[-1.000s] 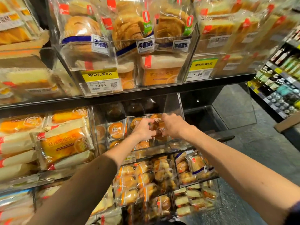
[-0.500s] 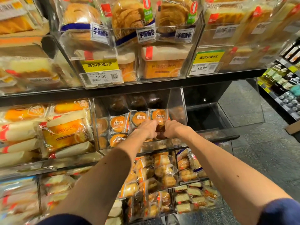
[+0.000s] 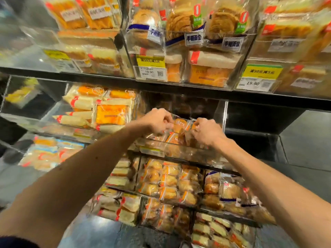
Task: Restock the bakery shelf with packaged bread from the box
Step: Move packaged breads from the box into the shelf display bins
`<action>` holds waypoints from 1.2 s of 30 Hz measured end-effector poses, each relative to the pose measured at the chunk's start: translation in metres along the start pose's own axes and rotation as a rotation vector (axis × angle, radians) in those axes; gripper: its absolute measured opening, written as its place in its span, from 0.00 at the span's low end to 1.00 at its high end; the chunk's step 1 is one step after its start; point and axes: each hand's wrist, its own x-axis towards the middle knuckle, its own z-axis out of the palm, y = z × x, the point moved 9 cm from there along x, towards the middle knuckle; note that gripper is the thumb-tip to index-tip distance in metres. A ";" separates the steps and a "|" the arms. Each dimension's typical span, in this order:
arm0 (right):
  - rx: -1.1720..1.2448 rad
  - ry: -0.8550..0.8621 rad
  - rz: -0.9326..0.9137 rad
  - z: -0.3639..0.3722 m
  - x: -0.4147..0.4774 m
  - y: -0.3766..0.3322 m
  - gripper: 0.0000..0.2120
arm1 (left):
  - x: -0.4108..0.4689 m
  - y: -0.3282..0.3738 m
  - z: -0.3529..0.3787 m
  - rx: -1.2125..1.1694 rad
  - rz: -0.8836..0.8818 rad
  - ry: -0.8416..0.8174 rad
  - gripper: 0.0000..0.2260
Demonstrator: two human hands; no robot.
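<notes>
left hand: you are pinching the bread pack at its 9 o'clock edge.
right hand: you are gripping the same pack at 3 o'clock, fingers curled.
bread pack: lying inside the clear bin, between both hands.

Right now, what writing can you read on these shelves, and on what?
"手撕面包": white label on a top-shelf bread bag.
"满39元减5元": yellow sign.
"19.90": price tag beneath it.
Small bread packets and other wrappers: too blurred.
</notes>
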 end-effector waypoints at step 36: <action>-0.391 -0.588 -1.540 0.487 -0.445 -0.912 0.22 | -0.911 -0.653 -0.109 0.037 -1.316 0.639 0.16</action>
